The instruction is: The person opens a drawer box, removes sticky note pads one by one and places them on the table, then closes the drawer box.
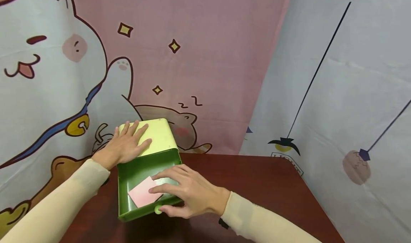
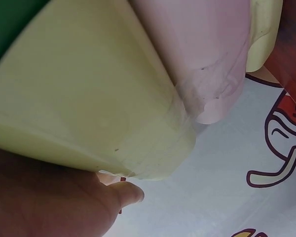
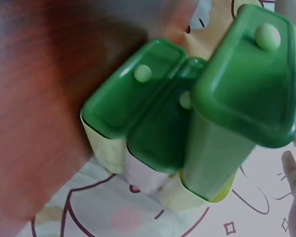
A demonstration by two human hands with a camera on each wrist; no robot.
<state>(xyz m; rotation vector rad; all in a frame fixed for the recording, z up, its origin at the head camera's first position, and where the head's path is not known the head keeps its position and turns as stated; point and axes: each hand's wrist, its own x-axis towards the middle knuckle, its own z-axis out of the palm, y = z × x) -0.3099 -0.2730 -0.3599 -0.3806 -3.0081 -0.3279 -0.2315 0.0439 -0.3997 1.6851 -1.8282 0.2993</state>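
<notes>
A small drawer cabinet (image 1: 160, 134) has a pale yellow top, and its green top drawer (image 1: 136, 213) is pulled out towards me. Inside the drawer lies a flat pink square (image 1: 142, 195) that looks like paper. My left hand (image 1: 126, 145) rests on the cabinet's top with its fingers spread. Over the drawer's right front part is my right hand (image 1: 189, 189), fingers extended above the pink square and thumb beside the light green knob (image 1: 157, 209). Whether a fingertip touches the pink square I cannot tell.
Two lower green drawers (image 3: 121, 91) of the cabinet are closed, one in a pink section (image 2: 202, 59). The cabinet stands on a dark red-brown table (image 1: 244, 186). A cloth backdrop (image 1: 218, 75) with cartoon cats hangs behind it.
</notes>
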